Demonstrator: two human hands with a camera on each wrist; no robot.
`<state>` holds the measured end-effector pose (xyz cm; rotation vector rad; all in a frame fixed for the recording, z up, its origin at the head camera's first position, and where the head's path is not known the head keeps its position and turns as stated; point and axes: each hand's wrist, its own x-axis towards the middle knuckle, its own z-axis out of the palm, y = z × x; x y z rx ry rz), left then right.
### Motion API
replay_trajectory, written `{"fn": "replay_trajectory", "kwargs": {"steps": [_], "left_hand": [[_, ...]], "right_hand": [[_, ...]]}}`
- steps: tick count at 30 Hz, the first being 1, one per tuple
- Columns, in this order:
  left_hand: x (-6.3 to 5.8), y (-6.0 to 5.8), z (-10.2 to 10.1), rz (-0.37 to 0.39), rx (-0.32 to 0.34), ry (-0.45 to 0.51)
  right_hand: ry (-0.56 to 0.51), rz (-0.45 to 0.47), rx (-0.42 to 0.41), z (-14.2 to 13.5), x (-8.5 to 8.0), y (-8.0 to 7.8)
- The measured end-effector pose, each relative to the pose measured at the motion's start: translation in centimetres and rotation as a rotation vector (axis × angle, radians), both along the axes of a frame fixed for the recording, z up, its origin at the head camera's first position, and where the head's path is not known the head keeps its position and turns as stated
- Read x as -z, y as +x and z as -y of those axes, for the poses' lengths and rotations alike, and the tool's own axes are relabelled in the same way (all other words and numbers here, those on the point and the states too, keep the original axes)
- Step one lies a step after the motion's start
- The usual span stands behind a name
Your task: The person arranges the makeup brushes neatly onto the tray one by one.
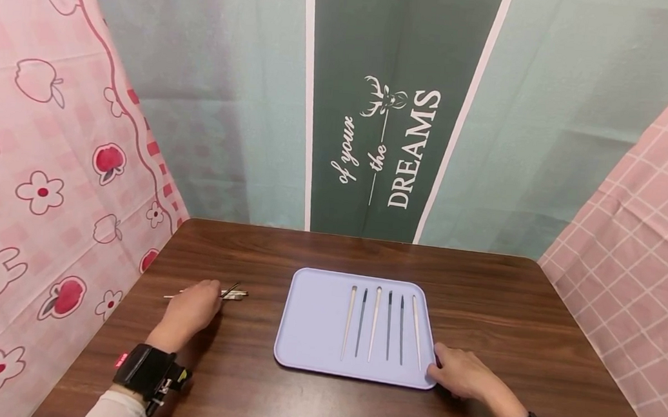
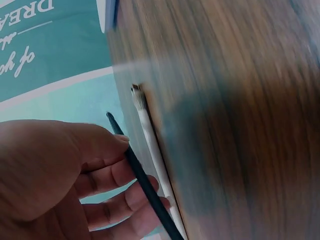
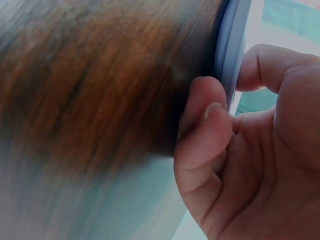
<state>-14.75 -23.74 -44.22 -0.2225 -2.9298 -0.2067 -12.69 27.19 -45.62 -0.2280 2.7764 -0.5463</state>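
In the left wrist view, my left hand (image 1: 192, 307) pinches a slim dark brush (image 2: 145, 182) between thumb and fingers, above the table's left side. Just beyond it lies a white-handled brush (image 2: 156, 150) with short bristles. Part of this small pile is hidden under the hand in the head view. A lavender tray (image 1: 311, 323) sits mid-table, with several brushes in a row on its right half: pale ones such as this white brush (image 1: 375, 324) and dark ones such as this dark brush (image 1: 388, 328). My right hand (image 1: 465, 373) grips the tray's front right corner, thumb on the rim, fingers curled below.
The dark wood table (image 1: 240, 389) reaches back to a green and teal curtain (image 1: 362, 217) with lettering. Pink patterned cloths hang on both sides, the left cloth (image 1: 35, 233) and the right cloth (image 1: 650, 256).
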Motion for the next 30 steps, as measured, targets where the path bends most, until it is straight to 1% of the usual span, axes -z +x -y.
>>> {"fn": "replay_trajectory", "kwargs": {"steps": [6,13,15,24,30], "left_hand": [[0.0,0.0,-1.2,-0.033,-0.025,0.015],[0.0,-0.2,-2.4,0.012,-0.035,0.062],[0.0,-0.3,-2.8,0.015,-0.031,0.077],[0.4,-0.8,-4.9,-0.056,-0.019,0.116],[0.3,-1.3,-6.2,-0.018,-0.022,0.137]], "right_hand": [[-0.004,0.008,0.003,0.0,-0.1,0.0],[-0.008,-0.002,0.003,-0.1,-0.1,0.0],[-0.007,-0.005,0.001,0.0,-0.1,0.0],[0.004,-0.006,0.005,0.0,0.0,0.0],[0.002,0.001,0.008,0.0,0.0,0.0]]}}
